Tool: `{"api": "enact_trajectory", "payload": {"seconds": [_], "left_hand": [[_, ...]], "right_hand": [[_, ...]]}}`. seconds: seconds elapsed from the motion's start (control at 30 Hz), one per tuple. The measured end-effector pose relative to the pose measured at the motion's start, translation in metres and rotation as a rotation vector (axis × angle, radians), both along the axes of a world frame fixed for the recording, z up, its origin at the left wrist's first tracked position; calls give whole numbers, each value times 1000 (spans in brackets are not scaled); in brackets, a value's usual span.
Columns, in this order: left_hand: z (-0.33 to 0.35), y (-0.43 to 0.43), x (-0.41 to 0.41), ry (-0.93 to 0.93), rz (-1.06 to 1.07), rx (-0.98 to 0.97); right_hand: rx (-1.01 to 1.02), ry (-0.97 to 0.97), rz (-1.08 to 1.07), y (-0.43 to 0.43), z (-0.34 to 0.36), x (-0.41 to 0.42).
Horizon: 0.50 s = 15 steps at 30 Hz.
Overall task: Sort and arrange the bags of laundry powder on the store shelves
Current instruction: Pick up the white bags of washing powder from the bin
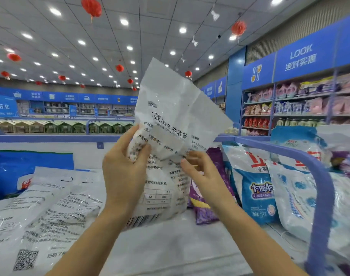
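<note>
A white laundry powder bag (170, 120) with black printed text is held upright in front of me, its bottom near the shelf top. My left hand (124, 168) grips its left edge, thumb across the front. My right hand (200, 174) pinches the bag's right side with curled fingers. Flat on the shelf at the left lie white bags (50, 212) with text and a QR code. A purple bag (208, 204) stands just behind the held bag. To the right stand blue-and-white bags (255, 186).
A curved blue rail (321, 196) bounds the shelf on the right, with more bags beyond it. A blue bag (20, 168) lies at the far left. Wall shelves (301, 104) with pink and other products stand at the right. The bare white shelf top (170, 246) lies in front.
</note>
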State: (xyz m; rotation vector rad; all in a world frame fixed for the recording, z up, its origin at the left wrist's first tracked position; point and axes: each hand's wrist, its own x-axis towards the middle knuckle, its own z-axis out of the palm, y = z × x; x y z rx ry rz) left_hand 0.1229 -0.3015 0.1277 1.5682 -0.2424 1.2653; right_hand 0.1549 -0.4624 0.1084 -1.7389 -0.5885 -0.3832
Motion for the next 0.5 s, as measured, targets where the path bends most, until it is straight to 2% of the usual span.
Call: {"api": "enact_trajectory", "payload": {"seconds": [0.07,0.17,0.27,0.4,0.5], "left_hand": [[5,-2,-10,-93,113,93],[-1,-5,-18,-207,248,253],[-17,-11,-16,-272,373,441],[-41,-16,-9,-314,420,646],[-42,-15,-13,-238,413,696]], "right_hand": [[110,0,24,8,20,-6],[234,104,297,18,45,-14],[187,136,457,30,57,-20],[202,86,380,39,58,-14],[258,123,283,45,59,1]]}}
